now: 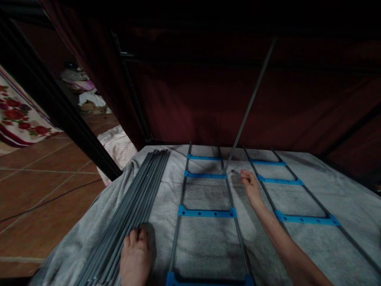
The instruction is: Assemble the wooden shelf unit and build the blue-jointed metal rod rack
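My left hand (135,254) is at the right edge of a bundle of long grey tubes (143,190), fingers curled over the nearest ones. My right hand (250,186) is in the air between two ladder-like frames, its fingers loosely bent and apart with nothing visible in them. Left of it, a single grey rod (251,103) rises at a slant from the right end of a blue crosspiece (205,175). That crosspiece belongs to the left frame, whose grey side tubes run through several blue bars with holes (206,213).
A second frame with blue bars (306,219) lies to the right. Everything rests on a grey blanket (333,178). Dark red curtains (184,103) hang behind, and a black post (68,115) slants on the left. Beyond it is tiled floor (53,190) with a cable.
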`<state>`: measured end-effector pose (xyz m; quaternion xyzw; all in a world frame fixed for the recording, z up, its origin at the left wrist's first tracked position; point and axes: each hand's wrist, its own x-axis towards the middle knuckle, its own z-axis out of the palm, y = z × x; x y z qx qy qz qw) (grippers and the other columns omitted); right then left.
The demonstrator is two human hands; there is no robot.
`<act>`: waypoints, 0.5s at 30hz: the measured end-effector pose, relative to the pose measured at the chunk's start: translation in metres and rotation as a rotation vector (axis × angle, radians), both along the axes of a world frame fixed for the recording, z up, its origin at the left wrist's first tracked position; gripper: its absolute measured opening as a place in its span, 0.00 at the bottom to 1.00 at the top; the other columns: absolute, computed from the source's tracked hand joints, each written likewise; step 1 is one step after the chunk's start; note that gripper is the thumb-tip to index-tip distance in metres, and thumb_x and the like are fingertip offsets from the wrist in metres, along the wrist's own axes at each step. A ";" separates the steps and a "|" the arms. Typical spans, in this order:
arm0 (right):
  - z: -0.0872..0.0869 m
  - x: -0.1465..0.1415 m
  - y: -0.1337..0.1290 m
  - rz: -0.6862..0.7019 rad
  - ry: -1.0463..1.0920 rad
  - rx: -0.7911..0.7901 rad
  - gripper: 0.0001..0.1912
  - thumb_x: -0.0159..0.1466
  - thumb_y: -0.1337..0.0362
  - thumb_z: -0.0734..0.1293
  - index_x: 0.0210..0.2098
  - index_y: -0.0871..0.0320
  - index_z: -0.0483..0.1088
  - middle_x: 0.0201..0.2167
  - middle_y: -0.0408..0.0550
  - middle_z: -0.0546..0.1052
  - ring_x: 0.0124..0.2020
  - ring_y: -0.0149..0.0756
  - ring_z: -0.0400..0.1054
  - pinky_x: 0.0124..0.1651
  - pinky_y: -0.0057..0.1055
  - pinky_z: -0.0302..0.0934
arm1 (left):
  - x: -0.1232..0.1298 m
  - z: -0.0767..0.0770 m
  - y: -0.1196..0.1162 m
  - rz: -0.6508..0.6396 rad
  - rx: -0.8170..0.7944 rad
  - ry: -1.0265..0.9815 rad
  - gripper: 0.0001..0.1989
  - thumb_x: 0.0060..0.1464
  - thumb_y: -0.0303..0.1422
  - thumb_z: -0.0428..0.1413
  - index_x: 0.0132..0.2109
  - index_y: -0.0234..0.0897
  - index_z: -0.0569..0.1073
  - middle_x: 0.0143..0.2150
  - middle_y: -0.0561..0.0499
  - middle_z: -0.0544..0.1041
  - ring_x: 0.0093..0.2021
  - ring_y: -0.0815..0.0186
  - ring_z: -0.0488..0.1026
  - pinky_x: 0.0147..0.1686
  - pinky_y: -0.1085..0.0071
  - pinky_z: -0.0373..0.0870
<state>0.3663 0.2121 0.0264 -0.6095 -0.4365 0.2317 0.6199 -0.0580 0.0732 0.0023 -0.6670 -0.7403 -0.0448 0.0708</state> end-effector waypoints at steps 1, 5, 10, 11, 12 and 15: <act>-0.009 0.004 -0.017 0.020 -0.005 -0.034 0.17 0.53 0.59 0.64 0.42 0.55 0.71 0.45 0.51 0.76 0.42 0.41 0.71 0.47 0.40 0.65 | 0.005 0.004 -0.001 0.017 -0.016 0.050 0.24 0.60 0.22 0.38 0.55 0.24 0.73 0.44 0.38 0.74 0.45 0.54 0.69 0.47 0.63 0.65; -0.034 0.013 -0.074 0.039 0.059 -0.109 0.17 0.54 0.58 0.64 0.41 0.57 0.73 0.44 0.53 0.77 0.38 0.41 0.72 0.39 0.38 0.68 | 0.021 0.016 0.006 0.123 -0.069 0.143 0.22 0.61 0.22 0.36 0.47 0.25 0.74 0.39 0.38 0.73 0.44 0.51 0.71 0.41 0.64 0.65; -0.047 0.009 -0.112 0.002 0.159 -0.126 0.15 0.54 0.56 0.65 0.37 0.58 0.74 0.39 0.53 0.78 0.31 0.38 0.70 0.29 0.34 0.65 | 0.015 0.019 0.021 0.201 -0.176 -0.111 0.15 0.62 0.33 0.43 0.45 0.29 0.71 0.41 0.37 0.75 0.43 0.50 0.74 0.39 0.62 0.67; -0.047 0.006 -0.116 0.000 0.171 -0.121 0.15 0.54 0.56 0.66 0.37 0.57 0.74 0.37 0.53 0.78 0.29 0.37 0.69 0.28 0.33 0.65 | 0.012 0.018 0.022 0.220 -0.184 -0.250 0.15 0.62 0.36 0.44 0.45 0.30 0.69 0.40 0.38 0.76 0.41 0.51 0.75 0.38 0.62 0.68; -0.046 0.002 -0.118 0.002 0.184 -0.116 0.14 0.54 0.57 0.66 0.36 0.57 0.74 0.37 0.52 0.78 0.28 0.37 0.69 0.27 0.33 0.64 | 0.011 0.017 0.021 0.233 -0.178 -0.407 0.15 0.60 0.38 0.45 0.46 0.32 0.68 0.39 0.40 0.76 0.39 0.53 0.76 0.37 0.63 0.68; -0.038 -0.019 -0.123 0.034 0.229 -0.094 0.12 0.54 0.58 0.66 0.35 0.56 0.74 0.34 0.50 0.78 0.26 0.35 0.67 0.26 0.31 0.62 | 0.018 0.011 0.012 0.208 -0.093 -0.848 0.18 0.56 0.45 0.48 0.45 0.36 0.68 0.35 0.46 0.77 0.37 0.57 0.76 0.36 0.66 0.71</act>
